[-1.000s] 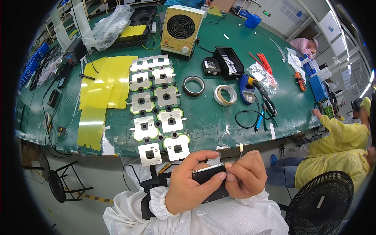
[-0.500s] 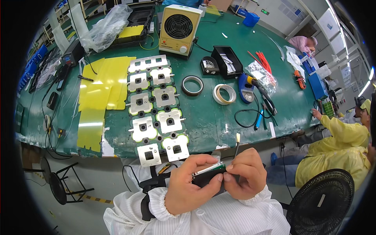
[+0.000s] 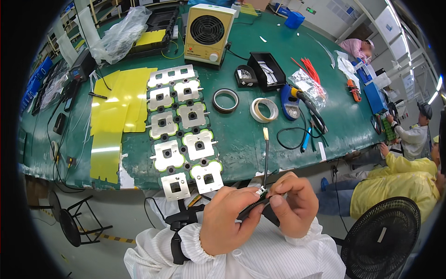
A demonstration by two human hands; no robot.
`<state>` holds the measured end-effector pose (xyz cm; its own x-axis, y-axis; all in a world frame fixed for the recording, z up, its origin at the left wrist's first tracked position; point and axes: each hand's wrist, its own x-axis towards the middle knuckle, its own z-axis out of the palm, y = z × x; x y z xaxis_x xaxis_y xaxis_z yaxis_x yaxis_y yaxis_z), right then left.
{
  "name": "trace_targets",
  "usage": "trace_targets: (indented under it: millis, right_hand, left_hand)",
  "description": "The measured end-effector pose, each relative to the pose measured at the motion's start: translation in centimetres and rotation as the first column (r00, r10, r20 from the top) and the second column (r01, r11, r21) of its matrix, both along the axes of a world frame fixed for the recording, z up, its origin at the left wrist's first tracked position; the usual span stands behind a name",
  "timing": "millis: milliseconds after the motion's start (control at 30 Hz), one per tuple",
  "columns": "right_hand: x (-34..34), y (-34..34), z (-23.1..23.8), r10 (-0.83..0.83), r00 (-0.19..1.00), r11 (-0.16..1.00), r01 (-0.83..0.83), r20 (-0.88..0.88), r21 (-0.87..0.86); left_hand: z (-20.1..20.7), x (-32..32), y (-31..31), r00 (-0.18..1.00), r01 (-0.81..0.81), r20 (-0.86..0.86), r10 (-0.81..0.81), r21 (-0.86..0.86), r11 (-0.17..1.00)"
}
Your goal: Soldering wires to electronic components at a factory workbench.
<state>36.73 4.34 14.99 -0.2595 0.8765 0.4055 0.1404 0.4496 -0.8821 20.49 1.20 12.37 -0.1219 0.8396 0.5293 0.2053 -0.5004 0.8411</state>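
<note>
In front of my chest, my left hand [image 3: 226, 219] is closed on a small circuit board [image 3: 263, 192] with a dark body and a green-and-white end. Close against that end, my right hand [image 3: 295, 208] is closed, thumb and fingers pinched; what lies between them is hidden. A dark cable [image 3: 266, 156] rises from the board's end over the bench edge, its pale tip [image 3: 265, 133] pointing away from me. Just beyond my left hand lies a battery module [image 3: 186, 128], a black frame with rows of silver metal plates, some lettered by hand.
On the green bench [image 3: 241, 162] stand a beige fan unit [image 3: 209, 32], tape rolls [image 3: 264, 110], black bins [image 3: 267, 72] and a soldering iron stand [image 3: 291, 104]. Yellow sheets [image 3: 109, 121] lie left. A black round stool seat [image 3: 381, 232] and people in yellow [image 3: 390, 200] are at right.
The board has tilted in my hands, so less of its face shows. The cable now stands taller, its tip farther over the bench. My right fingers have shifted at the board's end.
</note>
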Motion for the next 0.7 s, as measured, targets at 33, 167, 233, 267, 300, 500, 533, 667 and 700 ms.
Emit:
trace_targets:
  millis: [33,167,233,267,300,500,533,667,700]
  right_hand:
    - [0.0,0.0,0.1,0.02,0.997,0.994,-0.028,-0.077,-0.105]
    - [0.1,0.4,0.2,0.076,0.983,0.96,-0.117,-0.166,-0.253]
    - [-0.2,0.4,0.8,0.043,0.97,0.92,-0.132,-0.24,-0.369]
    - [-0.5,0.3,1.1,0.016,0.952,0.864,-0.167,-0.306,-0.474]
    - [-0.5,0.4,1.3,0.004,0.948,0.865,-0.164,-0.319,-0.474]
    - [-0.1,1.0,0.7,0.038,0.981,0.863,-0.129,-0.191,-0.489]
    - [-0.3,0.9,0.6,0.034,0.981,0.877,-0.121,-0.192,-0.465]
    - [-0.7,0.7,0.6,0.008,0.984,0.906,-0.083,-0.18,-0.414]
    - [-0.8,0.7,0.6,0.002,0.983,0.907,-0.08,-0.185,-0.414]
  left_hand:
    - [0.0,-0.1,0.0,1.0,0.003,-0.001,-0.003,-0.001,1.0]
    - [-0.3,-0.3,0.1,0.998,-0.003,-0.061,0.005,0.024,1.0]
    - [-0.4,-0.3,0.0,0.996,0.002,-0.089,0.001,0.036,0.999]
    - [-0.4,-0.4,-0.1,0.994,-0.012,-0.105,0.015,0.032,0.999]
    - [-0.3,-0.5,-0.2,0.992,-0.026,-0.122,0.029,0.029,0.999]
    - [-0.1,-0.8,-0.3,0.971,-0.012,-0.239,0.004,-0.032,0.999]
    - [-0.2,-0.8,-0.2,0.97,-0.003,-0.245,-0.006,-0.035,0.999]
    - [-0.3,-0.9,0.0,0.977,-0.016,-0.212,0.015,-0.005,1.0]
    - [-0.3,-1.0,0.0,0.976,-0.011,-0.217,0.008,-0.016,1.0]
